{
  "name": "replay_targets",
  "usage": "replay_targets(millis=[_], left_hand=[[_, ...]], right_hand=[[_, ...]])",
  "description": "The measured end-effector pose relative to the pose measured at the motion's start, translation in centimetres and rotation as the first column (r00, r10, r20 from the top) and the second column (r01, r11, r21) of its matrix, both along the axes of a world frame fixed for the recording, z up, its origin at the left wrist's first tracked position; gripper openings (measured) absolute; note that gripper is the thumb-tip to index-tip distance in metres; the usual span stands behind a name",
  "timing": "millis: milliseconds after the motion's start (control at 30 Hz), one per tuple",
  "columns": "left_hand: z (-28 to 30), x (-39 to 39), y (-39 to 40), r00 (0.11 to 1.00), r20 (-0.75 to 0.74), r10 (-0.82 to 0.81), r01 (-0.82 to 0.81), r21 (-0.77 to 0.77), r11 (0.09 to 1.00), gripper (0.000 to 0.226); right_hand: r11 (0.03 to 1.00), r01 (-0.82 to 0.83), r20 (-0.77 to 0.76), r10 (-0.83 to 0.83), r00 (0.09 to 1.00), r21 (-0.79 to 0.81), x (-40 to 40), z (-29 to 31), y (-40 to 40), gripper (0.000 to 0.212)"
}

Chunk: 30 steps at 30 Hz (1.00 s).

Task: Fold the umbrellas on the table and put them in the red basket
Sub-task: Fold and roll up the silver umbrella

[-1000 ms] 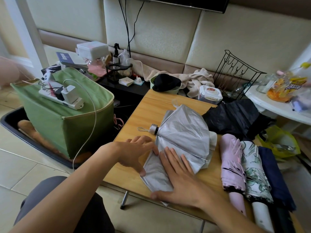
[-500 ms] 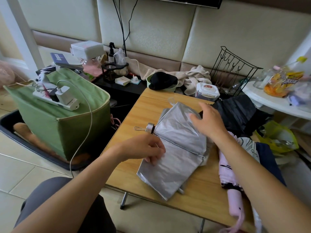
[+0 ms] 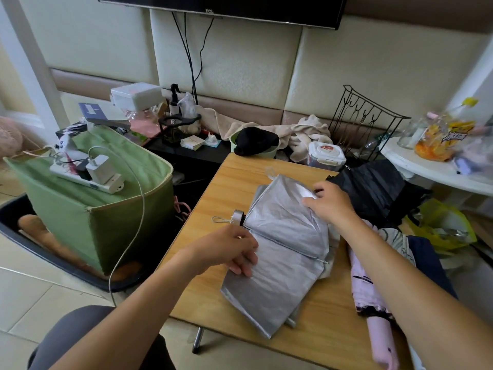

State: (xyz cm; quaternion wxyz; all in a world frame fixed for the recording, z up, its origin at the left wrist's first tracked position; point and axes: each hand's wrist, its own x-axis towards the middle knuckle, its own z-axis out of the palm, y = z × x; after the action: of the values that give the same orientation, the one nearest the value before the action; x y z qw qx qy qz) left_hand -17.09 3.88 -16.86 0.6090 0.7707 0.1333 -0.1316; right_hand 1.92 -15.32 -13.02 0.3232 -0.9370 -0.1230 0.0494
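Note:
A silver umbrella (image 3: 282, 252) lies half flattened on the wooden table (image 3: 234, 177), its metal tip and loop pointing left. My left hand (image 3: 234, 249) presses on the canopy near the tip, fingers curled onto the fabric. My right hand (image 3: 329, 201) pinches a fold at the canopy's far right edge. A black umbrella (image 3: 373, 188) lies open behind it. A folded pink umbrella (image 3: 370, 297), a patterned white one (image 3: 394, 239) and a dark blue one (image 3: 426, 260) lie at the right, partly hidden by my right arm. No red basket is in view.
A green fabric bin (image 3: 112, 209) with a power strip and charger stands left of the table, its cable hanging down. A black wire rack (image 3: 365, 121), a wipes tub (image 3: 326, 153) and towels sit behind the table. A white side table (image 3: 416, 166) holds snacks.
My right hand left the near flap, reached to the canopy's far edge and took hold of a fold there. My left hand stayed near the tip. The camera tilted up.

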Motion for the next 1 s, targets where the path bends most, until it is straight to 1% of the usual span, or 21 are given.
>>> replay_targets(millis=[67,133,233,267,333,400,433,467,500,533,600,633,667,700,733,767,800,867,900,933,1000], left_hand=[[0.4,0.0,0.0,0.996,0.062,0.057,-0.055,-0.033,0.998,0.024],[0.9,0.0,0.2,0.986,0.099,0.135,-0.124,-0.104,0.987,0.029],[1.8,-0.1,0.6,0.964,0.056,0.262,-0.233,-0.305,0.924,0.042],[2.1,-0.2,0.8,0.959,0.018,0.283,-0.255,-0.377,0.89,0.048],[2.6,-0.5,1.1,0.966,-0.062,0.253,-0.251,-0.475,0.843,0.057],[2.7,-0.8,1.4,0.974,-0.138,0.18,-0.226,-0.527,0.819,0.067],[2.7,-0.8,1.5,0.975,-0.169,0.146,-0.215,-0.532,0.819,0.074],[2.6,-0.9,1.5,0.973,-0.198,0.122,-0.21,-0.52,0.828,0.081],[2.6,-1.0,1.4,0.968,-0.226,0.11,-0.211,-0.492,0.845,0.084],[2.7,-1.1,1.4,0.963,-0.247,0.105,-0.209,-0.448,0.869,0.079],[2.7,-1.5,1.5,0.963,-0.258,0.082,-0.173,-0.352,0.92,0.059],[2.6,-1.6,1.6,0.965,-0.257,0.059,-0.143,-0.321,0.936,0.05],[2.4,-1.7,1.7,0.966,-0.257,0.041,-0.12,-0.303,0.945,0.042],[2.1,-1.9,1.8,0.966,-0.257,0.029,-0.108,-0.297,0.949,0.037],[1.9,-2.0,1.9,0.966,-0.256,0.023,-0.101,-0.295,0.95,0.035],[1.7,-2.0,1.9,0.967,-0.253,0.023,-0.099,-0.291,0.952,0.033],[1.5,-2.0,1.9,0.968,-0.249,0.025,-0.098,-0.284,0.954,0.03],[1.5,-2.0,1.7,0.97,-0.241,0.035,-0.101,-0.268,0.958,0.024],[1.5,-2.0,1.6,0.97,-0.238,0.042,-0.104,-0.259,0.96,0.022],[1.5,-1.9,1.6,0.971,-0.232,0.047,-0.107,-0.25,0.962,0.021],[1.4,-1.7,1.5,0.974,-0.221,0.05,-0.103,-0.238,0.966,0.026]], right_hand=[[0.992,0.003,0.04,-0.008,0.999,0.123,-1.0,0.8,-0.3,0.047],[0.95,-0.002,-0.018,0.008,1.0,0.312,-2.8,1.5,-0.3,0.05],[0.883,-0.078,-0.05,0.114,0.992,0.462,-6.8,2.2,-0.9,0.06],[0.865,-0.113,-0.064,0.165,0.984,0.489,-8.3,2.4,-1.2,0.065],[0.852,-0.193,-0.099,0.273,0.957,0.487,-11.1,2.2,-2.2,0.069],[0.858,-0.339,-0.067,0.392,0.917,0.386,-12.9,1.5,-3.3,0.071],[0.838,-0.424,-0.07,0.473,0.879,0.343,-13.4,1.1,-4.0,0.069],[0.799,-0.505,-0.114,0.564,0.818,0.325,-13.6,0.8,-4.6,0.064],[0.755,-0.565,-0.206,0.643,0.737,0.333,-13.8,0.7,-5.1,0.058],[0.712,-0.606,-0.315,0.701,0.639,0.355,-13.8,0.7,-5.4,0.051],[0.637,-0.672,-0.493,0.753,0.436,0.379,-13.8,1.3,-5.9,0.038],[0.608,-0.702,-0.534,0.758,0.374,0.371,-13.7,1.6,-5.9,0.034],[0.597,-0.712,-0.547,0.759,0.354,0.369,-13.6,1.9,-5.8,0.031],[0.602,-0.708,-0.54,0.759,0.364,0.369,-13.4,2.0,-5.7,0.03],[0.619,-0.697,-0.522,0.754,0.399,0.362,-13.3,2.1,-5.5,0.031],[0.646,-0.686,-0.487,0.742,0.461,0.335,-13.2,2.0,-5.3,0.034],[0.677,-0.676,-0.42,0.725,0.546,0.29,-13.2,2.0,-5.0,0.037],[0.737,-0.646,-0.19,0.675,0.713,0.199,-13.6,1.3,-4.2,0.039],[0.765,-0.623,-0.073,0.639,0.766,0.163,-14.1,0.8,-3.8,0.04],[0.785,-0.606,0.011,0.61,0.792,0.131,-14.9,0.3,-3.3,0.04],[0.789,-0.614,0.1,0.612,0.784,-0.019,-16.8,-0.4,-2.4,0.05]])
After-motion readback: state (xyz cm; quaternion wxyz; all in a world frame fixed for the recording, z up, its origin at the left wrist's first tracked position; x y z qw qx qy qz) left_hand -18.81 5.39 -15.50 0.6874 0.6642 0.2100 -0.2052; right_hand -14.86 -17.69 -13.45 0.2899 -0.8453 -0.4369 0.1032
